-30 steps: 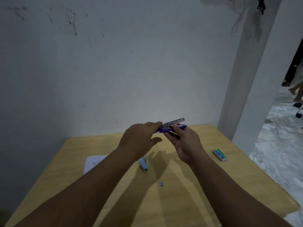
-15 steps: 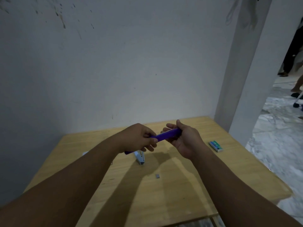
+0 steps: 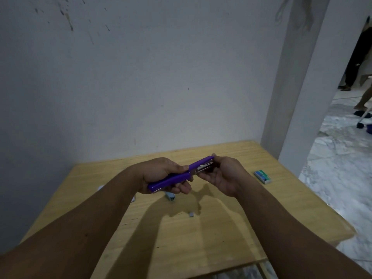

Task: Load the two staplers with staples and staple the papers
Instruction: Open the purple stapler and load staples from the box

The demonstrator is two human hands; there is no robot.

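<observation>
I hold a purple stapler in the air above the wooden table. My left hand grips its rear half. My right hand holds its front end, where the metal staple channel shows. A second, light-blue stapler lies on the table below my left hand, mostly hidden. White papers peek out behind my left forearm. A small strip of staples lies on the table in front of me.
A green and white staple box lies at the table's right side. A grey wall stands right behind the table, with a pillar at the back right. A person's legs show in the doorway at far right.
The stapler has come lower and its front has parted, so the metal channel shows. My left hand has slid back to grip the rear half. The view has tilted slightly.
</observation>
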